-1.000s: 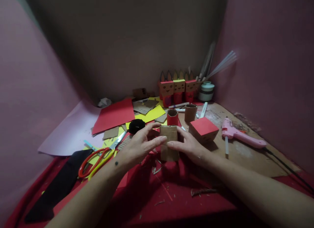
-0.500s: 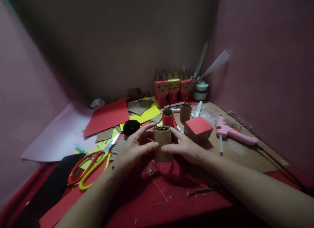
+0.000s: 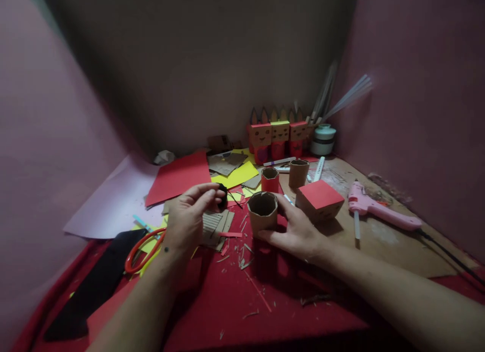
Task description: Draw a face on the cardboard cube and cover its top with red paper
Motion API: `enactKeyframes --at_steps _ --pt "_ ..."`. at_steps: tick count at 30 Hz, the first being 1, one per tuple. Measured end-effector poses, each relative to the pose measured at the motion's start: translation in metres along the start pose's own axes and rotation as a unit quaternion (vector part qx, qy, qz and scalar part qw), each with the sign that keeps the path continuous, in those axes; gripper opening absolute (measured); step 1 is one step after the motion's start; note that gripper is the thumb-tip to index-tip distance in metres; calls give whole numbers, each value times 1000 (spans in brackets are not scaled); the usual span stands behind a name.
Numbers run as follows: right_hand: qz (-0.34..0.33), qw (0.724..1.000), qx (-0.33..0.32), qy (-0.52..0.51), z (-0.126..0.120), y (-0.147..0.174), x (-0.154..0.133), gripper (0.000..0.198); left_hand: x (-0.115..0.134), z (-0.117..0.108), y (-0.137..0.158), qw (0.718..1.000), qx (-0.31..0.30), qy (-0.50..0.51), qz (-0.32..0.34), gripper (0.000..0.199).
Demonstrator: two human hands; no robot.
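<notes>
A short brown cardboard tube [image 3: 261,221] stands upright with its open end up, near the middle. My right hand [image 3: 297,230] is closed around its right side, thumb in front and fingers behind. To the left, my left hand [image 3: 189,208] pinches at a dark, round bundle that looks like black yarn [image 3: 222,196], a thin strand trailing off to its right. The fingers cover part of this bundle. Just behind the held tube are a red tube [image 3: 270,180] and another brown tube [image 3: 299,173]. A cardboard box with a red top [image 3: 320,198] sits beside my right hand.
A pink glue gun [image 3: 379,210] with its cord lies on cardboard at right. Scissors [image 3: 138,251] lie partly under my left wrist. Red paper [image 3: 178,178], yellow paper [image 3: 237,175] and scraps spread at left. Cardboard figures [image 3: 278,135] and a pale green jar [image 3: 323,140] stand at the back.
My left hand has let go of the tube and moved left to the black bundle. The right hand still holds the tube, now tipped slightly. The view has shifted a little left.
</notes>
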State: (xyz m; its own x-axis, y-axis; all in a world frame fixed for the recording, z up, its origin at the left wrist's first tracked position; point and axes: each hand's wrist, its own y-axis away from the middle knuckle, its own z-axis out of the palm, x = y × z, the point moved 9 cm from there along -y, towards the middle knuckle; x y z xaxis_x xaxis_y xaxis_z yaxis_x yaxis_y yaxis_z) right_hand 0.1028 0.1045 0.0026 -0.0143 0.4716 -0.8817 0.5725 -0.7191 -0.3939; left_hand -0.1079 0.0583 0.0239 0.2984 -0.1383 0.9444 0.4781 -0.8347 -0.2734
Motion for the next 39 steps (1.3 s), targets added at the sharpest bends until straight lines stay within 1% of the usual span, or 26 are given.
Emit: enactKeyframes --at_steps 3,5,6,8,10,13,16,18,21,22,24,26,27,28,29,30,31,33,34,35,36,37,39 --pt "68 997 -27 33 6 1 19 52 5 -37 -13 991 91 -91 22 39" --pt "90 994 -31 49 7 1 25 51 7 -61 -26 976 125 -177 26 38" --pt "93 994 -32 50 8 1 26 50 6 -70 -36 966 127 -226 21 34" --pt "92 994 -37 46 9 0 25 48 -2 -81 -56 939 100 -330 3 21" --pt "89 994 -43 44 10 0 24 46 -14 -83 -74 903 57 -426 -9 22" --pt "83 994 -46 49 10 0 22 46 -35 -77 -89 844 6 -535 -14 32" --pt "81 994 -51 50 11 0 22 50 -50 -69 -94 795 -23 -606 -12 35" --pt "78 994 -53 50 12 0 22 52 -54 -67 -98 773 -32 -634 -5 34" --pt "77 994 -54 49 13 -1 23 52 -45 -73 -107 752 -18 -659 12 30" --pt "79 994 -54 48 13 -1 24 52 -37 -78 -109 748 -3 -664 20 29" --pt "85 994 -52 48 13 -1 26 51 -13 -88 -106 740 42 -669 50 27" --pt "93 994 -43 41 10 -1 27 52 17 -93 -89 734 88 -665 107 23" --pt "99 994 -35 23 8 -1 27 53 31 -91 -74 729 104 -660 146 21" --pt "106 994 -24 -14 6 0 27 54 43 -85 -54 726 101 -652 193 26" --pt "113 991 -10 -72 4 0 27 54 52 -75 -30 722 85 -643 240 31" --pt "119 982 4 -147 2 0 25 54 58 -64 -2 718 69 -632 285 32" --pt "124 966 17 -228 0 0 23 53 59 -53 25 712 44 -623 320 31" --pt "132 922 42 -362 -2 0 19 52 57 -28 80 700 -1 -598 392 31" --pt "137 905 54 -400 -4 0 18 51 56 -10 111 673 -43 -574 465 33" --pt "143 896 67 -415 -6 -1 17 49 50 3 132 649 -74 -573 495 32" --pt "149 893 82 -416 -9 -1 17 48 47 10 146 644 -77 -565 511 32" --pt "155 895 93 -408 -11 -1 18 48 43 17 156 643 -84 -558 518 32" --pt "165 901 104 -388 -15 -1 19 49 37 23 162 665 -81 -544 505 33"
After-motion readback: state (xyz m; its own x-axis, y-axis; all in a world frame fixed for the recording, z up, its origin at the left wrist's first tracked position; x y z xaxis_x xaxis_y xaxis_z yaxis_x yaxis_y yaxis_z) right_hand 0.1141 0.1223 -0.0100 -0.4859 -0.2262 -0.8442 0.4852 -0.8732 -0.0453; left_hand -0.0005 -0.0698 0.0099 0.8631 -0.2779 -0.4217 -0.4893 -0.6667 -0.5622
